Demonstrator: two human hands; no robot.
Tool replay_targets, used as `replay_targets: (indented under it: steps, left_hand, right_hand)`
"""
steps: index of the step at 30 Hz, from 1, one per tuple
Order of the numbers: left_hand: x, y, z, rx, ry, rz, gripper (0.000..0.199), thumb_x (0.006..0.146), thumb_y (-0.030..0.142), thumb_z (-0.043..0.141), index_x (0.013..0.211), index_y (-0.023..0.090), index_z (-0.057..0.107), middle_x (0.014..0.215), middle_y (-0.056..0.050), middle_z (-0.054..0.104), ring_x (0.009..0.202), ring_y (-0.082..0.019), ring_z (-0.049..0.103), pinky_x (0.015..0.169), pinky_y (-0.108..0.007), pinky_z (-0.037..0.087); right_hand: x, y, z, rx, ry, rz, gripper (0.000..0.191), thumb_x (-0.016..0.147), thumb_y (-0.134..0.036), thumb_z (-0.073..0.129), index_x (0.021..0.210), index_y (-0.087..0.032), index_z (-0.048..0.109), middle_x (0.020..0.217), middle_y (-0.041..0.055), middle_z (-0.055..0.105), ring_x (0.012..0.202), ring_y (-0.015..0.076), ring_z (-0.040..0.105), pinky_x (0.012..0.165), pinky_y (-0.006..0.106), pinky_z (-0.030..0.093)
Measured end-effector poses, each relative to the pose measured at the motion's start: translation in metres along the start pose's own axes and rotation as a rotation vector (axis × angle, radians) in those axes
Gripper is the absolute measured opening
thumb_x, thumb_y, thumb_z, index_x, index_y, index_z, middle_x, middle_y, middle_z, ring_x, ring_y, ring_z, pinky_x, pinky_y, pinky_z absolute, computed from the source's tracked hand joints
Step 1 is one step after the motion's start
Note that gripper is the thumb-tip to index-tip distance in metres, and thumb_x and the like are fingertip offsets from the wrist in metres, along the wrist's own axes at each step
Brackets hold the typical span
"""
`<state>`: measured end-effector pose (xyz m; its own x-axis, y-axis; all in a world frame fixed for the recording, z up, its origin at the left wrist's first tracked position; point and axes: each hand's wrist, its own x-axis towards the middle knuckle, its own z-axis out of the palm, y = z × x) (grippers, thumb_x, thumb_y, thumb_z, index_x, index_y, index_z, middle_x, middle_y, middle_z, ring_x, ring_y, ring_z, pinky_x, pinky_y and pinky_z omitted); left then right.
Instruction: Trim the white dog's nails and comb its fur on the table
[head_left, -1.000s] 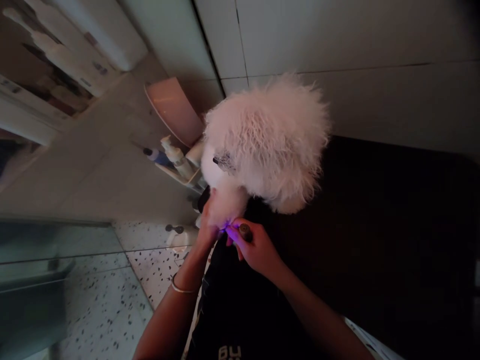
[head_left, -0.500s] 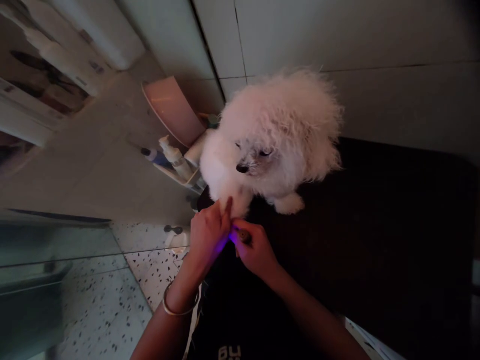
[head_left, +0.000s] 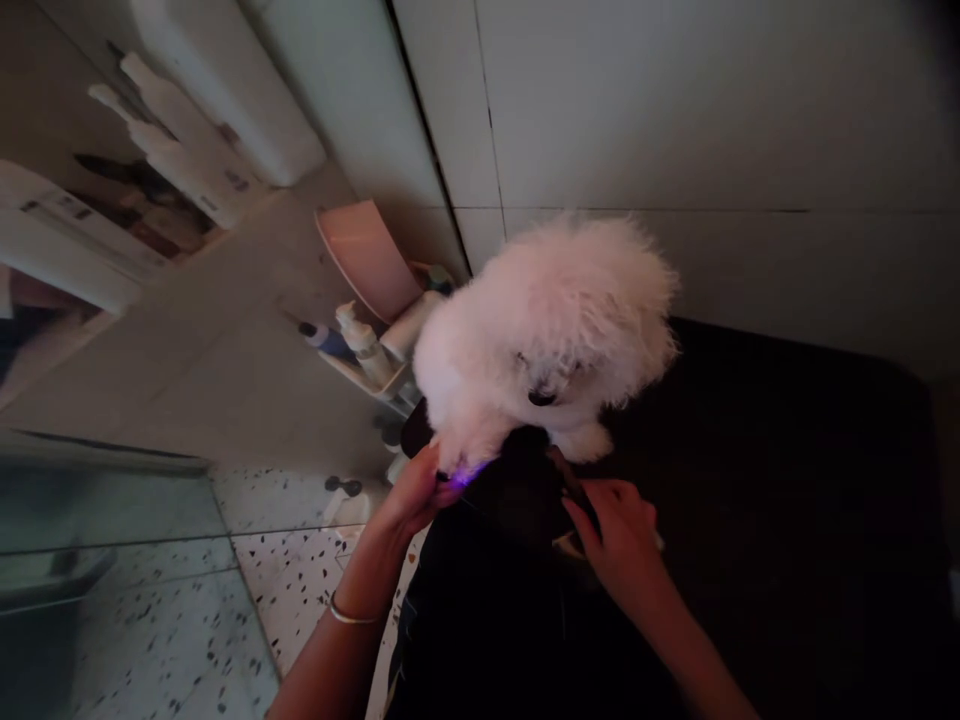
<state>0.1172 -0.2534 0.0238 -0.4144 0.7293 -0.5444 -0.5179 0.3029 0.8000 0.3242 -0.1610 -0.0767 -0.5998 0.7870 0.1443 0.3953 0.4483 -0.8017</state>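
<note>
A fluffy white dog (head_left: 544, 330) sits or stands at the centre of the view on a dark worktop (head_left: 780, 470), its black nose (head_left: 541, 397) tipped down toward the person. The person's left hand (head_left: 409, 497), at the dog's 7 o'clock, holds the dog's white foreleg (head_left: 465, 435), with the left fingers (head_left: 431, 492) curled around it and clenched. A small violet glow (head_left: 465, 475) shows right beside those fingers, though its source is hidden. A thin metal bangle (head_left: 349, 615) circles the left wrist. The right hand (head_left: 619, 535), at the dog's 5 o'clock, is raised near a dark, rounded shape (head_left: 521, 480) below the dog's chin. The right fingers (head_left: 592, 515) seem closed on a slim dark object (head_left: 574, 490), but the light is poor here and it is hard to tell exactly what they grasp. The person's black clothing (head_left: 480, 630) fills the bottom of the view. At the dog's 10 o'clock, a shelf (head_left: 352, 372) carries a white pump bottle (head_left: 364, 340) and a blue tube (head_left: 324, 340), with a pink dish (head_left: 364, 260) beyond them. Speckled terrazzo floor (head_left: 169, 640) and a glass panel (head_left: 97, 510) lie toward 8 o'clock, and pale wall tiles (head_left: 675, 100) rise at 12 o'clock.
</note>
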Motion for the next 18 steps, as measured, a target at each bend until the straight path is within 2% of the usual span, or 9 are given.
replay_targets:
  steps: [3, 6, 8, 11, 14, 16, 18]
  left_hand:
    - [-0.001, -0.002, 0.0, 0.014, -0.009, 0.009, 0.037, 0.065, 0.039, 0.067, 0.069, 0.017, 0.037, 0.048, 0.01, 0.028, 0.039, 0.0, 0.015, 0.038, -0.014, 0.007]
    - [-0.002, -0.005, 0.001, 0.016, 0.003, 0.023, 0.035, 0.066, 0.036, 0.066, 0.069, 0.017, 0.037, 0.049, 0.009, 0.027, 0.04, -0.001, 0.017, 0.04, -0.014, 0.009]
    - [-0.001, -0.009, 0.001, 0.022, 0.024, 0.054, 0.035, 0.065, 0.037, 0.067, 0.069, 0.017, 0.039, 0.05, 0.009, 0.029, 0.041, -0.001, 0.018, 0.04, -0.016, 0.01]
    - [0.001, -0.014, 0.001, 0.058, 0.044, 0.104, 0.032, 0.066, 0.038, 0.066, 0.071, 0.015, 0.045, 0.055, 0.005, 0.039, 0.046, -0.003, 0.026, 0.042, -0.017, 0.019]
    - [0.003, -0.018, 0.0, 0.056, 0.071, 0.109, 0.029, 0.067, 0.039, 0.063, 0.074, 0.015, 0.048, 0.054, 0.006, 0.037, 0.047, -0.004, 0.026, 0.045, -0.017, 0.021]
    - [0.003, -0.019, -0.001, 0.057, 0.082, 0.132, 0.025, 0.068, 0.036, 0.061, 0.075, 0.015, 0.049, 0.055, 0.006, 0.036, 0.048, -0.005, 0.027, 0.046, -0.017, 0.023]
    - [0.003, -0.02, 0.001, 0.082, 0.065, 0.175, 0.023, 0.068, 0.033, 0.061, 0.072, 0.015, 0.048, 0.058, 0.005, 0.039, 0.051, -0.005, 0.031, 0.048, -0.017, 0.026]
  right_hand:
    - [-0.003, 0.0, -0.022, 0.02, -0.038, 0.027, 0.022, 0.083, -0.04, 0.052, 0.082, -0.019, 0.059, 0.075, 0.0052, 0.059, 0.075, 0.0235, 0.054, 0.071, 0.041, 0.045]
    - [0.003, -0.027, -0.04, 0.379, -0.073, 0.124, 0.017, 0.08, -0.036, 0.06, 0.081, -0.02, 0.058, 0.076, 0.0016, 0.06, 0.066, 0.0159, 0.058, 0.062, 0.03, 0.05]
    - [0.013, -0.052, -0.038, 0.74, -0.048, 0.134, 0.014, 0.077, -0.031, 0.064, 0.075, -0.02, 0.055, 0.073, -0.0013, 0.059, 0.058, 0.0115, 0.058, 0.051, 0.024, 0.05]
    - [0.032, -0.086, -0.016, 1.125, 0.092, 0.091, 0.017, 0.076, -0.022, 0.065, 0.069, -0.018, 0.05, 0.066, -0.0057, 0.055, 0.041, 0.0062, 0.052, 0.035, 0.018, 0.04]
    - [0.041, -0.104, 0.007, 1.125, 0.262, 0.04, 0.018, 0.075, -0.015, 0.065, 0.067, -0.017, 0.049, 0.061, -0.0073, 0.053, 0.033, 0.0032, 0.045, 0.03, 0.016, 0.033]
    - [0.038, -0.106, 0.011, 1.005, 0.374, -0.02, 0.016, 0.073, -0.011, 0.066, 0.066, -0.017, 0.053, 0.062, -0.006, 0.055, 0.036, 0.004, 0.047, 0.031, 0.017, 0.035]
    - [0.03, -0.103, 0.009, 0.881, 0.433, -0.074, 0.015, 0.071, -0.008, 0.067, 0.067, -0.018, 0.057, 0.065, -0.004, 0.058, 0.043, 0.0066, 0.052, 0.037, 0.019, 0.042]
